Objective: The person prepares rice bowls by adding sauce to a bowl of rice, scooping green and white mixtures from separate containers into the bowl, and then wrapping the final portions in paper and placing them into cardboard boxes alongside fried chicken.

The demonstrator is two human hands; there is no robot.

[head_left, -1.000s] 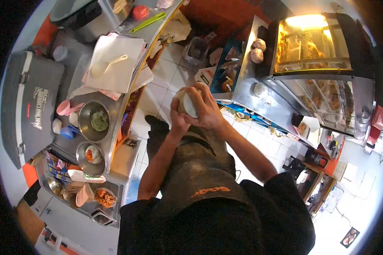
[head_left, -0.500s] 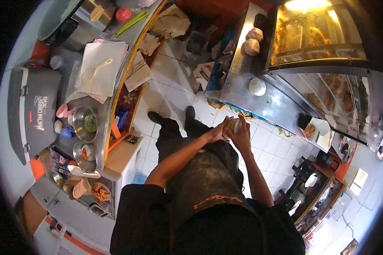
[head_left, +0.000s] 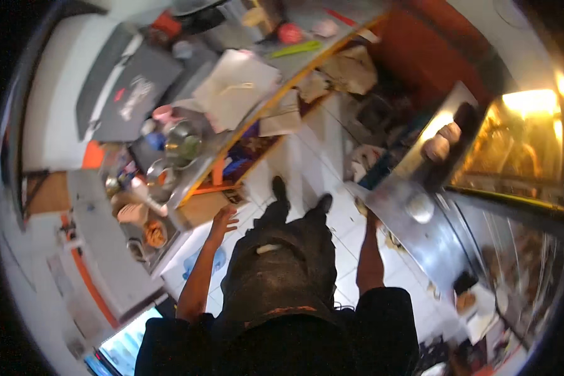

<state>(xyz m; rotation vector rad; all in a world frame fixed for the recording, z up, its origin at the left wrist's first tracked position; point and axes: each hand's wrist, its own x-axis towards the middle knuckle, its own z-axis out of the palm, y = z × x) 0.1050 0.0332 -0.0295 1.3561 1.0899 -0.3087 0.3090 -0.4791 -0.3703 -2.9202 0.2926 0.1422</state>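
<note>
My left hand [head_left: 222, 220] is raised beside the end of the left counter, fingers spread, with nothing in it. My right arm reaches forward to the near corner of the metal counter [head_left: 391, 203] on the right. The right hand [head_left: 371, 219] is dark and blurred at that edge, and its fingers cannot be made out. A round white item [head_left: 420, 207] sits on the metal counter beyond it. The pale round thing seen between my hands earlier cannot be made out now. A small pale strip [head_left: 269, 249] shows at the front of my dark apron [head_left: 272, 276].
The left counter holds paper sheets with a pale spoon [head_left: 237, 88], steel bowls [head_left: 183, 141], a green-handled utensil [head_left: 296, 49] and a grey case [head_left: 128, 94]. Orange fried food [head_left: 155, 234] lies near its end. Wrapped round items [head_left: 437, 148] stand by the lit display case [head_left: 507, 150].
My hands have parted: the left swung out to the left and opened, the right went to the metal counter's edge. The view has turned, and the pale round thing is out of sight.
</note>
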